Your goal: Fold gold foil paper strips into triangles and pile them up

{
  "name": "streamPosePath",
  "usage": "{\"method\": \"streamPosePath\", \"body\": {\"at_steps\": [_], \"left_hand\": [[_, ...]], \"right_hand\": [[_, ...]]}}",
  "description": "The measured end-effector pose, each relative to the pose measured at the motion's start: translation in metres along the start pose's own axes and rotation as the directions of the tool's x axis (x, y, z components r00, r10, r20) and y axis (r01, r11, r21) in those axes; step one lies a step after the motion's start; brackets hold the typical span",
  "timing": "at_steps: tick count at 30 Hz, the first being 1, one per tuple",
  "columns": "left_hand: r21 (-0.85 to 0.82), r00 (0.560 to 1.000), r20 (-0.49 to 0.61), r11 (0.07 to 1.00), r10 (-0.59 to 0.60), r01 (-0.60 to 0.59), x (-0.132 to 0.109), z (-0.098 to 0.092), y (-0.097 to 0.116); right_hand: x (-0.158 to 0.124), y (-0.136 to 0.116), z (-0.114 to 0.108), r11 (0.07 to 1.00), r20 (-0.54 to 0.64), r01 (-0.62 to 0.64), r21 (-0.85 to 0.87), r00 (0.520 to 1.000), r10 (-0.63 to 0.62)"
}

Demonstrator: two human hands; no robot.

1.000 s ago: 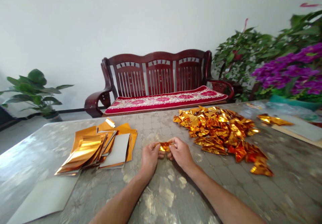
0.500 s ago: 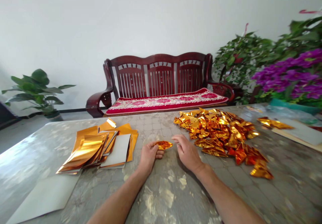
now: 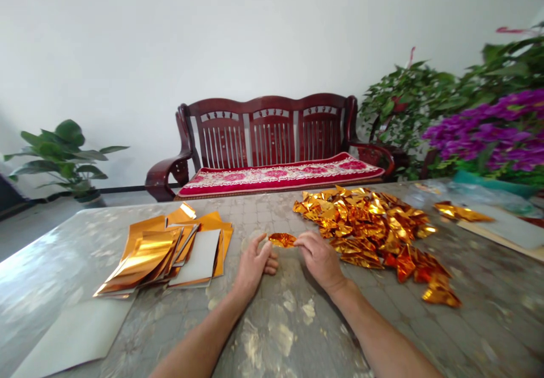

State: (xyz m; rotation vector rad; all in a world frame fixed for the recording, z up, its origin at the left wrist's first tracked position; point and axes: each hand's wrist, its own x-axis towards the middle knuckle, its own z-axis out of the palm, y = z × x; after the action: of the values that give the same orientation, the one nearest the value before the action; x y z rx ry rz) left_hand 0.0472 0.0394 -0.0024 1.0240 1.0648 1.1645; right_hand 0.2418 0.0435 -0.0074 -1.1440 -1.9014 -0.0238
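A small folded gold foil piece lies just above the tabletop between my two hands. My right hand pinches its right end with the fingertips. My left hand rests on the table at its left end, fingers loosely stretched toward it and thumb apart. A heap of several similar folded gold pieces lies just right of my right hand. A fanned stack of flat gold and white sheets lies left of my left hand.
The marbled table carries a white sheet at the front left and a board with one gold piece at the far right. Behind stand a red wooden bench, flowering plants and a potted plant.
Both hands first held the piece together. The right hand let go while the left held it, then the right took its right end and the left fingers loosened. The view tilted down slightly.
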Motion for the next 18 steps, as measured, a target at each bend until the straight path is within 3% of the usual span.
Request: {"method": "streamPosePath", "body": {"at_steps": [6,10,18], "left_hand": [[0.03,0.994,-0.096,0.998,0.059,-0.057,0.002,-0.002,-0.006],[0.072,0.994,-0.084,0.996,0.066,-0.06,0.006,-0.001,-0.013],[0.112,0.997,-0.064,0.993,0.044,-0.037,0.007,0.0,-0.018]], "right_hand": [[0.002,0.016,-0.006,0.992,-0.122,-0.126,0.002,0.985,0.125],[0.006,0.026,-0.014,0.976,-0.179,-0.213,-0.052,0.963,0.201],[0.009,0.048,-0.045,0.895,-0.297,-0.248,-0.371,0.945,0.139]]}}
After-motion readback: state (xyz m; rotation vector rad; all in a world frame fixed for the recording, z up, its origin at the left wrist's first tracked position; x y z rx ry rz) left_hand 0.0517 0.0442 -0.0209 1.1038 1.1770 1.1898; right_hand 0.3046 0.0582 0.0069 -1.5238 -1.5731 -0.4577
